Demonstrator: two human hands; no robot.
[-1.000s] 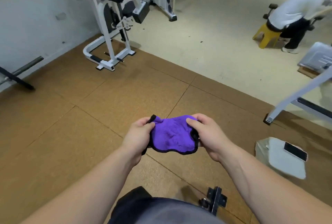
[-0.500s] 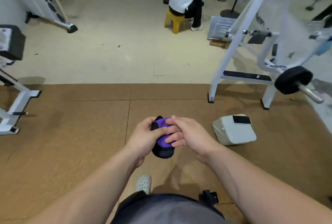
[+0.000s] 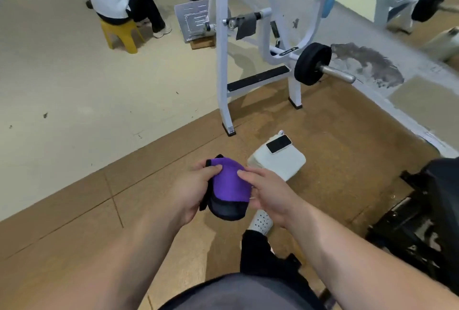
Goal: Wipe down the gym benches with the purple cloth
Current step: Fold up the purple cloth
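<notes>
Head view: bunched black-edged purple cloth [image 3: 229, 180] is in mid-air over the brown mat floor [image 3: 74, 222], between both hands. Left hand [image 3: 191, 191] grips its left side, fingers curled round. Right hand [image 3: 269, 194] pinches the right edge, thumb on top. Black padded bench [image 3: 437, 210] at right, untouched.

The left forearm [image 3: 124, 247] and the right forearm [image 3: 347, 242] are bare all the way up from the lower edge, with no sleeve reaching them. The left hand [image 3: 196, 190] and the right hand [image 3: 268, 195] are bare too. A plain grey garment [image 3: 238, 292] of smooth fabric covers the body along the bottom edge. Beyond it is a loose, creased black trouser leg [image 3: 255, 247]. The foot wears a white clog [image 3: 260, 220] whose upper is pierced with rows of small round holes.
</notes>
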